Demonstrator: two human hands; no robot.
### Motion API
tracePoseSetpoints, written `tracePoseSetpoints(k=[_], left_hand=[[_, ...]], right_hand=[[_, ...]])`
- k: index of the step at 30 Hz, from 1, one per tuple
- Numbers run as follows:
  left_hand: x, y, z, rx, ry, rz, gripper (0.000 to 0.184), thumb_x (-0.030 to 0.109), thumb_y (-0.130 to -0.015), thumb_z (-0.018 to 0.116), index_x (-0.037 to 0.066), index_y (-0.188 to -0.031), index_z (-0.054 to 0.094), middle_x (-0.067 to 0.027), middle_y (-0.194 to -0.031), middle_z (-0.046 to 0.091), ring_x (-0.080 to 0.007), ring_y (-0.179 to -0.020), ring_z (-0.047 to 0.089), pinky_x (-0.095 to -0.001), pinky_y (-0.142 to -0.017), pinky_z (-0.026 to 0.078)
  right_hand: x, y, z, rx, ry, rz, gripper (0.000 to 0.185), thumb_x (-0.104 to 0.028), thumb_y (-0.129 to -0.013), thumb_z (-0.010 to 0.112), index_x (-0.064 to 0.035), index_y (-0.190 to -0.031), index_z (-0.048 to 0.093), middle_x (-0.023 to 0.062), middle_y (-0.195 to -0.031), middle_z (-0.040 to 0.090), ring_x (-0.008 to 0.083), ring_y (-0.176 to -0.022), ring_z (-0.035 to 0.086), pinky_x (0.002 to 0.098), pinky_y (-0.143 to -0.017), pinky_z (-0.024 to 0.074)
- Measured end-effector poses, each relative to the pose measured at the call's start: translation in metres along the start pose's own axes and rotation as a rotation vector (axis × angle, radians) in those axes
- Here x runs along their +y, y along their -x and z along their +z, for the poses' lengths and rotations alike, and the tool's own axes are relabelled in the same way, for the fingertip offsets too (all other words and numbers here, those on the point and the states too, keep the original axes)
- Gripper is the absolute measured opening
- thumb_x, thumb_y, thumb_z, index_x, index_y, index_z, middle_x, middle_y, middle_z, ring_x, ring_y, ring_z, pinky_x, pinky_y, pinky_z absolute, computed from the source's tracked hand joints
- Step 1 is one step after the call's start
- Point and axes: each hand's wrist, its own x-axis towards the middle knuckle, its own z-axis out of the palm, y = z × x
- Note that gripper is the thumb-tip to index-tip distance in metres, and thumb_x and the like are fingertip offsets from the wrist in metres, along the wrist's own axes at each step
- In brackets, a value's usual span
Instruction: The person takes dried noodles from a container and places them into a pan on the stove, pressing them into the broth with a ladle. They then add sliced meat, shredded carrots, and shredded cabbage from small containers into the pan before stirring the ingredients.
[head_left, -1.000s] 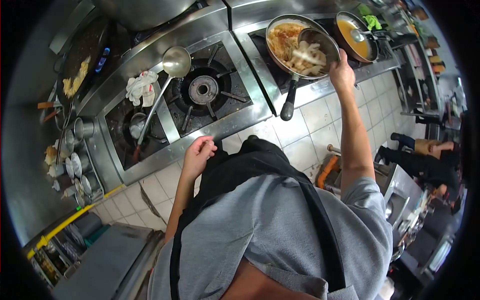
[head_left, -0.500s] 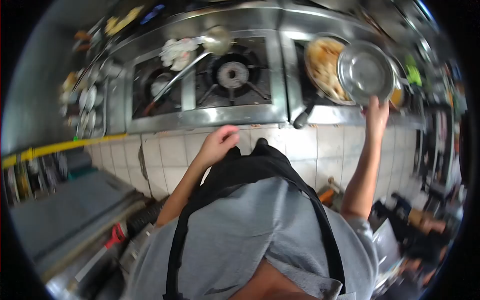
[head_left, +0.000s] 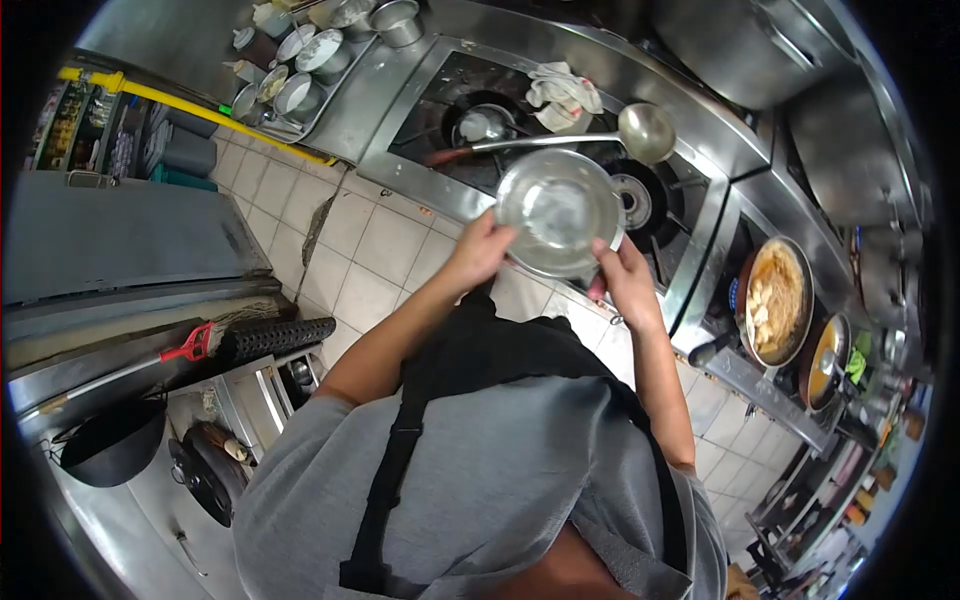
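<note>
A round metal bowl (head_left: 558, 212), its inside bare and shiny, is held over the front edge of the stove between both hands. My left hand (head_left: 482, 250) grips its left rim. On its lower right side my right hand (head_left: 625, 280) is closed round the rim. Behind the bowl a long-handled ladle (head_left: 646, 132) lies across the burners beside a crumpled white cloth (head_left: 562, 95). To the right, a pan (head_left: 777, 300) holds pale pieces in a reddish-brown sauce. Next to it sits a smaller pan (head_left: 826, 362) of orange liquid.
Metal containers (head_left: 322, 55) stand on a tray at the upper left, by a yellow pipe (head_left: 200, 112). Large pots (head_left: 735, 45) are behind the stove. At lower left are a dark wok (head_left: 115, 440) and a red-handled tool (head_left: 190, 345).
The bowl has moved left from above the pans on the right to in front of the body. My left hand has taken hold of its rim. The view has turned left.
</note>
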Motion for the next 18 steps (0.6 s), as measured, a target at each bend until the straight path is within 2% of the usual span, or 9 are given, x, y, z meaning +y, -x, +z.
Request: tracePoseSetpoints(k=[2, 6, 7, 8, 10, 12, 14, 16, 18], left_hand=[[-0.004, -0.008, -0.055, 0.190, 0.045, -0.023, 0.030, 0.017, -0.097, 0.057, 0.000, -0.122, 0.055, -0.0122, -0.103, 0.068, -0.0164, -0.077, 0.068, -0.0288, -0.059, 0.057], [-0.023, -0.056, -0.191, 0.481, 0.040, -0.030, 0.029, 0.021, -0.095, 0.056, -0.002, -0.113, 0.057, -0.0140, -0.092, 0.070, -0.0195, -0.065, 0.067, -0.0313, -0.057, 0.056], [-0.012, -0.067, -0.217, 0.519, 0.061, -0.064, 0.028, 0.016, -0.096, 0.055, -0.003, -0.115, 0.053, -0.0143, -0.084, 0.069, -0.0198, -0.061, 0.068, -0.0317, -0.055, 0.057], [-0.027, -0.083, -0.251, 0.574, 0.034, -0.024, 0.027, 0.019, -0.096, 0.054, -0.001, -0.113, 0.055, -0.0158, -0.084, 0.071, -0.0192, -0.062, 0.069, -0.0302, -0.054, 0.055], [-0.026, -0.104, -0.301, 0.551, 0.092, -0.088, 0.030, 0.022, -0.096, 0.055, 0.001, -0.117, 0.055, -0.0165, -0.087, 0.073, -0.0186, -0.064, 0.069, -0.0282, -0.053, 0.053], [-0.036, -0.129, -0.336, 0.680, 0.122, -0.114, 0.031, 0.025, -0.095, 0.056, 0.002, -0.118, 0.055, -0.0161, -0.088, 0.074, -0.0181, -0.063, 0.068, -0.0268, -0.052, 0.051], [-0.052, -0.152, -0.372, 0.601, 0.175, -0.161, 0.035, 0.029, -0.096, 0.057, 0.004, -0.120, 0.053, -0.0154, -0.091, 0.075, -0.0190, -0.067, 0.069, -0.0292, -0.057, 0.052], [-0.055, -0.163, -0.376, 0.585, 0.213, -0.197, 0.037, 0.037, -0.097, 0.060, 0.008, -0.120, 0.054, -0.0147, -0.100, 0.075, -0.0201, -0.075, 0.069, -0.0321, -0.064, 0.053], [-0.048, -0.159, -0.369, 0.528, 0.247, -0.187, 0.045, 0.047, -0.097, 0.060, 0.013, -0.126, 0.054, -0.0146, -0.113, 0.072, -0.0201, -0.089, 0.068, -0.0321, -0.073, 0.052]], right_hand=[[-0.011, -0.028, 0.030, -0.028, 0.104, 0.014, 0.058, -0.033, -0.099, 0.063, 0.0040, -0.141, 0.047, 0.0091, -0.084, 0.068, 0.0100, -0.051, 0.056, 0.0247, -0.048, 0.0441], [-0.002, -0.101, 0.054, 0.040, 0.052, 0.044, 0.054, -0.028, -0.097, 0.064, 0.0053, -0.138, 0.049, 0.0111, -0.090, 0.069, 0.0104, -0.052, 0.057, 0.0250, -0.048, 0.0443], [0.006, -0.122, 0.055, 0.107, 0.014, 0.032, 0.052, -0.027, -0.096, 0.064, 0.0053, -0.135, 0.052, 0.0114, -0.091, 0.069, 0.0113, -0.053, 0.057, 0.0255, -0.047, 0.0452], [0.016, -0.142, 0.054, 0.176, -0.024, 0.019, 0.050, -0.026, -0.095, 0.065, 0.0054, -0.132, 0.054, 0.0117, -0.092, 0.068, 0.0121, -0.053, 0.058, 0.0260, -0.047, 0.0460], [0.026, -0.178, 0.054, 0.369, -0.043, 0.109, 0.047, -0.026, -0.093, 0.066, 0.0026, -0.129, 0.057, 0.0102, -0.093, 0.068, 0.0135, -0.055, 0.060, 0.0265, -0.047, 0.0476], [0.046, -0.213, 0.050, 0.433, -0.186, 0.187, 0.043, -0.028, -0.092, 0.067, 0.0010, -0.123, 0.060, 0.0097, -0.093, 0.068, 0.0160, -0.056, 0.061, 0.0301, -0.048, 0.0524], [0.046, -0.231, 0.060, 0.495, -0.234, 0.229, 0.036, -0.029, -0.090, 0.067, 0.0008, -0.111, 0.067, 0.0101, -0.093, 0.070, 0.0198, -0.058, 0.066, 0.0318, -0.048, 0.0548], [0.045, -0.247, 0.066, 0.520, -0.121, 0.299, 0.035, -0.035, -0.089, 0.069, -0.0020, -0.099, 0.070, 0.0079, -0.084, 0.072, 0.0196, -0.061, 0.071, 0.0340, -0.050, 0.0565], [0.054, -0.267, 0.076, 0.603, -0.260, 0.312, 0.034, -0.034, -0.088, 0.070, 0.0000, -0.088, 0.071, 0.0093, -0.076, 0.071, 0.0210, -0.054, 0.070, 0.0355, -0.046, 0.0536]])
